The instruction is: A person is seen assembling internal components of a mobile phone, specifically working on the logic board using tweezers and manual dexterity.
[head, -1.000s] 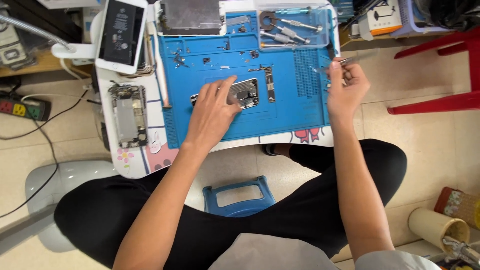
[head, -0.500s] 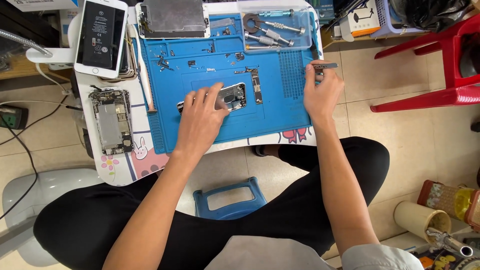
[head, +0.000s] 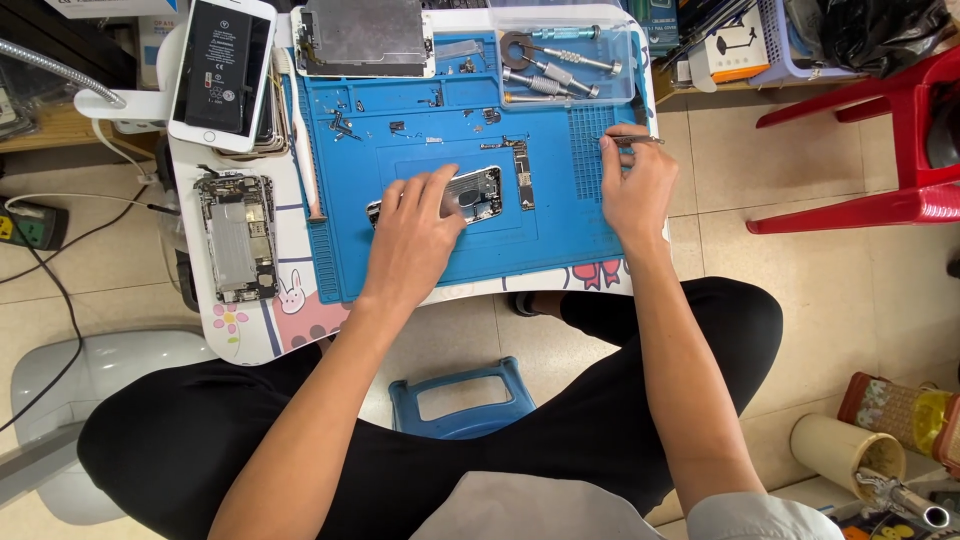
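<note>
We sit cross-legged at a low white table (head: 250,335) whose top is mostly covered by a blue repair mat (head: 560,225). Near the mat's middle lies the opened phone housing (head: 478,195), flat, its bare insides up. Our left hand (head: 415,235) lies spread over its left part, fingers pressing it down onto the mat, not closed round it. We judge the housing light and stiff but delicate inside, so it is best held by its metal edges, away from the exposed parts. A narrow circuit board (head: 524,172) lies just beside the housing on its right. Our right hand (head: 632,185) rests on the mat's right edge, well apart from the housing, pinching thin tweezers (head: 640,140) between fingertips. Small screws and brackets (head: 345,125) lie scattered at the mat's upper left.
</note>
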